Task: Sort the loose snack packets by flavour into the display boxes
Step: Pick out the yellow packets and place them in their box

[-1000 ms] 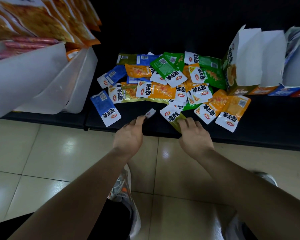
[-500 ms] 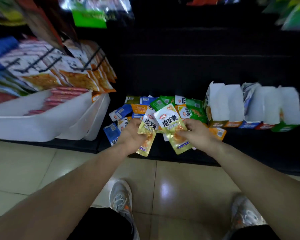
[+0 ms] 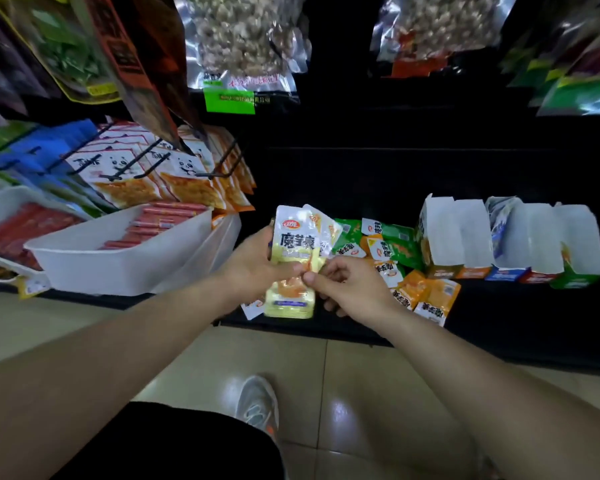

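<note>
I've got the yellow packets [image 3: 294,239] raised in front of the shelf [image 3: 499,306], long axis upright, logo end on top. My left hand [image 3: 257,268] curls round their left edge, and my right hand [image 3: 354,289] pinches their middle between thumb and forefinger. The display boxes [image 3: 465,237] stand off to the right.

Packets [image 3: 388,251] lay on the shelf [image 3: 499,317] just right of the fingers [image 3: 328,269]; display boxes [image 3: 465,237] stood farther right, a tray [image 3: 118,261] to the left.

Bare shelf strip [image 3: 516,306] before the display boxes [image 3: 458,237]; loose packets [image 3: 388,251] left of them, white tub [image 3: 118,268] farther left.
</note>
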`<state>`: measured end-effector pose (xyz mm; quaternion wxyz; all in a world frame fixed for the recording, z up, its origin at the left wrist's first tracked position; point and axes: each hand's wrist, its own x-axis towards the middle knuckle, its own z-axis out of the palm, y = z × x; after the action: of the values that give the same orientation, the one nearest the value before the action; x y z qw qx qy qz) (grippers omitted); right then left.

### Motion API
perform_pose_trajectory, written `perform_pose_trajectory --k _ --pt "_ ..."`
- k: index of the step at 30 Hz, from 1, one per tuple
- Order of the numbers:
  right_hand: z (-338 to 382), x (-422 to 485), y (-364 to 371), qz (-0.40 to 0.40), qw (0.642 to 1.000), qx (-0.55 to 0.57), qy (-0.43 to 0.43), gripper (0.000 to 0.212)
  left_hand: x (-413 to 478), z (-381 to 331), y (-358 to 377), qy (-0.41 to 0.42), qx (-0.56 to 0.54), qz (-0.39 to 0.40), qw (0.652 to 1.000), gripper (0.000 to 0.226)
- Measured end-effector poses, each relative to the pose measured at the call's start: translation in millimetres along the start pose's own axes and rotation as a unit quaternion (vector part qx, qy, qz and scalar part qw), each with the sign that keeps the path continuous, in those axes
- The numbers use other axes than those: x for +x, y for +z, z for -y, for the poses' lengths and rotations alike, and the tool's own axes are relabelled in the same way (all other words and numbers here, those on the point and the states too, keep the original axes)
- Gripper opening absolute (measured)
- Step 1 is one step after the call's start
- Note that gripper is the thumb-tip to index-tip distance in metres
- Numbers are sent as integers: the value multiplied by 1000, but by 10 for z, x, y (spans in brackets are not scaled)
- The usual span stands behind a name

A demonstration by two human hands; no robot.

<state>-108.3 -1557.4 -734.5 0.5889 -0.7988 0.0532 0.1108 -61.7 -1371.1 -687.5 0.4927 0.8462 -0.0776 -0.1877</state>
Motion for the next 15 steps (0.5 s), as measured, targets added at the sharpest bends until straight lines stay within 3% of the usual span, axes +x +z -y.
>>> perform_pose_trajectory --k 5,10,15 --pt "-1074 389 -30 57 978 -190 72 20 383 695 -244 -70 87 -4 994 32" --pt "-1771 877 130 88 931 -342 91 55 612 1466 11 -140 35 21 989 41" --pt "-1893 1358 401 69 875 -479 -3 66 775 1946 223 -189 -22 -11 982 42"
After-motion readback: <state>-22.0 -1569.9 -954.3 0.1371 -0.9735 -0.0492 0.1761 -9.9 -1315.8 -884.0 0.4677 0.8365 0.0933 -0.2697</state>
